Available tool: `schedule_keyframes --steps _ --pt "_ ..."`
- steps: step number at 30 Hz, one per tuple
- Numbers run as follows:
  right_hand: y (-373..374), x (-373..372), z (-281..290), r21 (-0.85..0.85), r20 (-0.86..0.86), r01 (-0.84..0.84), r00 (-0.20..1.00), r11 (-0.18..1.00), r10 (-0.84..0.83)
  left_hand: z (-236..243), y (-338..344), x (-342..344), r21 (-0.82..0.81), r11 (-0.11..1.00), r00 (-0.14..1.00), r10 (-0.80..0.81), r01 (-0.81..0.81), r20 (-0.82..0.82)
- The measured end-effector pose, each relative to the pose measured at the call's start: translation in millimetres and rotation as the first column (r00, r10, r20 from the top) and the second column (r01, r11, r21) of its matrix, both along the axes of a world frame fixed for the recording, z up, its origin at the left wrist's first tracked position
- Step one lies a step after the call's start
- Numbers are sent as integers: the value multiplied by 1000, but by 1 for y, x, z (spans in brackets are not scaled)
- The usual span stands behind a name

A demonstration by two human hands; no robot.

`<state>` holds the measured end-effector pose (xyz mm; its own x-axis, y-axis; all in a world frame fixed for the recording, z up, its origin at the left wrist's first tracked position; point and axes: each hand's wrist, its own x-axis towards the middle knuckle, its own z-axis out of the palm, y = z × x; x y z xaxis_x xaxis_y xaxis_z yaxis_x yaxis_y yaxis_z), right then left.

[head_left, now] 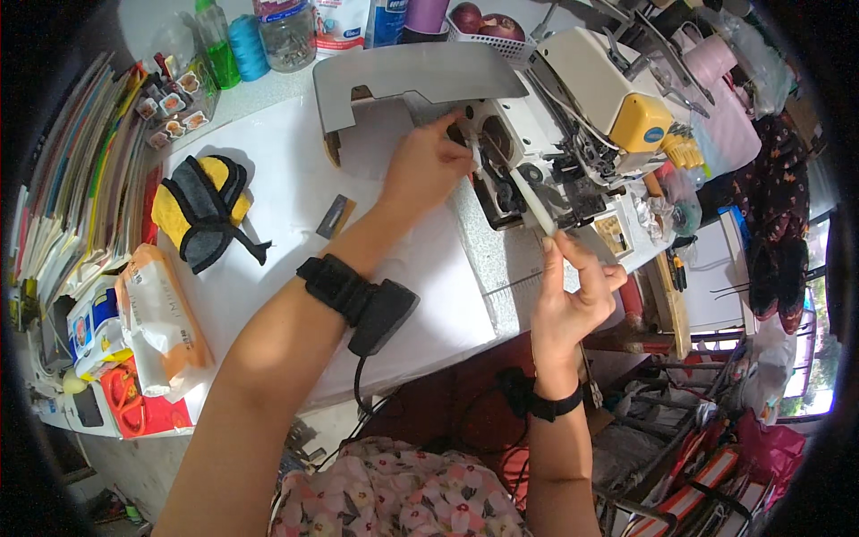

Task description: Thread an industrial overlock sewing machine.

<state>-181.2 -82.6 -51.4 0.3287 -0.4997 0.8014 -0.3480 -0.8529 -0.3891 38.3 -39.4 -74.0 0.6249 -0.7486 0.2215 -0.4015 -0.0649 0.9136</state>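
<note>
A white overlock sewing machine (577, 76) with a yellow panel (642, 123) stands at the upper right, its lower mechanism exposed. My left hand (420, 170) is at the machine's left side, fingers bent and the index reaching to the housing; what its fingertips hold, if anything, is hidden. My right hand (577, 304) pinches the lower end of a slim cream-white rod (535, 201), which slants up into the machine. A grey curved cover panel (420, 72) lies just beyond my left hand. A small dark rectangular piece (335, 215) lies beside my left forearm.
A white worktop (250, 313) holds a yellow-grey padded item (201, 210), stacked papers (72, 179), an orange-white packet (157, 318) and red scissors (125, 394). Bottles (215, 49), thread cones (246, 54) and an onion basket (483, 40) line the back. A cluttered metal rack (662, 421) is lower right.
</note>
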Motion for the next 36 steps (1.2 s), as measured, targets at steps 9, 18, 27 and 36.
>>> schedule_keyframes --steps 9,18,27,36 --pt "-2 -3 2 8 -4 -14 1000 1000 14 -7 -8 -5 -193 979 996 48 -62 -77" --pt "-4 -3 -4 19 10 -21 1000 1000 21 -11 -11 -1 -199 980 999 -29 21 -38" --pt "-1 -2 -1 5 20 -16 1000 1000 16 -10 -16 0 -141 989 997 -48 40 -59" --pt "0 -3 0 -10 49 -10 999 1000 11 -15 -14 -1 -113 990 990 96 -84 106"
